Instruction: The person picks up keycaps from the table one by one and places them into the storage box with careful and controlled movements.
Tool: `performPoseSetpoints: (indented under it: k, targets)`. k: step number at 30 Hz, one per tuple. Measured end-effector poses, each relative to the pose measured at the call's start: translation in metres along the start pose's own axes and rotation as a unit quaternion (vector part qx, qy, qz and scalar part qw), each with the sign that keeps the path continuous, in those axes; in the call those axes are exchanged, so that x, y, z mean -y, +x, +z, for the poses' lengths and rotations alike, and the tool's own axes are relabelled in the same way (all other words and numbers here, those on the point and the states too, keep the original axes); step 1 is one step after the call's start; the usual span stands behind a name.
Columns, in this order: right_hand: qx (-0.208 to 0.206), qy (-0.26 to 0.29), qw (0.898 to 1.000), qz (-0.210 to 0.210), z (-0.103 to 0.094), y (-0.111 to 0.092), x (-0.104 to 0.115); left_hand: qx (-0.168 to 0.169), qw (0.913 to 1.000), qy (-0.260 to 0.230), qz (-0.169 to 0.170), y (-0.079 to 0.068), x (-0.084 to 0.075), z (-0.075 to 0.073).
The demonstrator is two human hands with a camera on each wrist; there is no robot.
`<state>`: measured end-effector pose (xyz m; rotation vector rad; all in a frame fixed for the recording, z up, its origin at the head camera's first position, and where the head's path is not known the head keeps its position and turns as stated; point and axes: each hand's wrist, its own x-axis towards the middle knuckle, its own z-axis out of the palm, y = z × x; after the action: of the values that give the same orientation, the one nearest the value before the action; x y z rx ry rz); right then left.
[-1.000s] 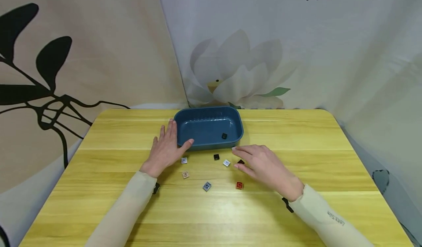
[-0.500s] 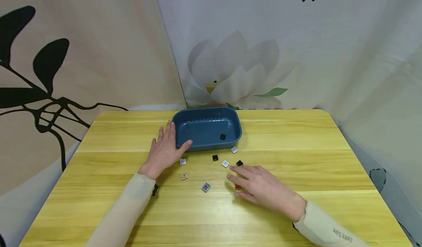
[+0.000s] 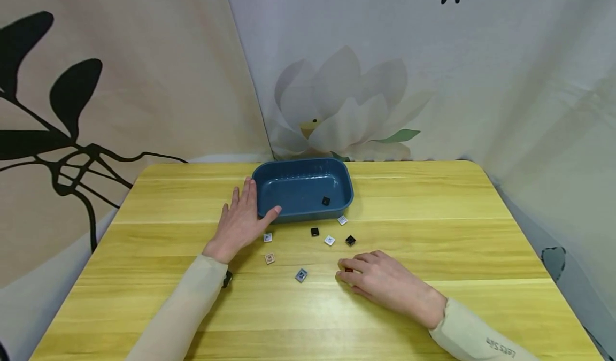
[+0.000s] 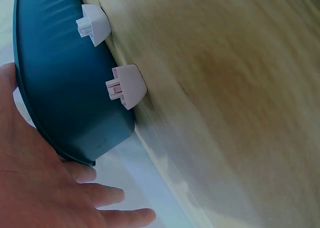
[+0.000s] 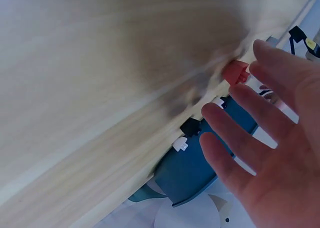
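Note:
My left hand [image 3: 238, 227] rests against the left end of a blue rectangular tray [image 3: 308, 215], its fingers straight along the side and the thumb at the front rim. One black keycap [image 3: 325, 201] lies inside the tray. On the table my right hand [image 3: 385, 286] is low over a red keycap [image 3: 348, 269], partly hidden by the fingers. In the right wrist view the red keycap [image 5: 235, 72] is beside the thumb and index fingertips; the fingers look spread and fairly straight, with no clear pinch.
Around the tray's front lie a white keycap [image 3: 342, 220], another white keycap [image 3: 329, 240], a black keycap [image 3: 315, 232], a black keycap [image 3: 350, 240], a pale keycap [image 3: 267, 237], a beige keycap [image 3: 270, 258] and a grey-blue keycap [image 3: 301, 275]. A printed curtain [image 3: 337, 83] hangs behind the table.
My right hand has moved from the white keycap near the tray's front right corner back toward me, down to the red keycap. The left hand has stayed at the tray.

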<state>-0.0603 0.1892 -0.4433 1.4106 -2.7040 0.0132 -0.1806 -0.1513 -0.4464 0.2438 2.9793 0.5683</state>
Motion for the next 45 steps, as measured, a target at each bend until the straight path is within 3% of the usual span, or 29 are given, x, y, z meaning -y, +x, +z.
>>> performPoseSetpoints:
  k: [17,27,34,45]
  targets:
    - [-0.032,-0.006,0.999,0.014,0.002,-0.004,-0.001,0.002,1.0,0.0,-0.003,-0.001,-0.002,-0.001]
    - [-0.101,-0.006,0.995,0.017,-0.008,0.006,-0.007,0.003,1.0,-0.002,-0.003,0.0,-0.001,0.0]
    - [-0.128,0.006,0.991,0.033,-0.019,0.017,-0.011,0.001,1.0,-0.001,-0.002,0.0,0.0,0.0]
    - [-0.193,0.006,0.979,0.063,-0.03,0.038,-0.02,0.002,1.0,0.001,-0.003,0.0,-0.001,0.001]
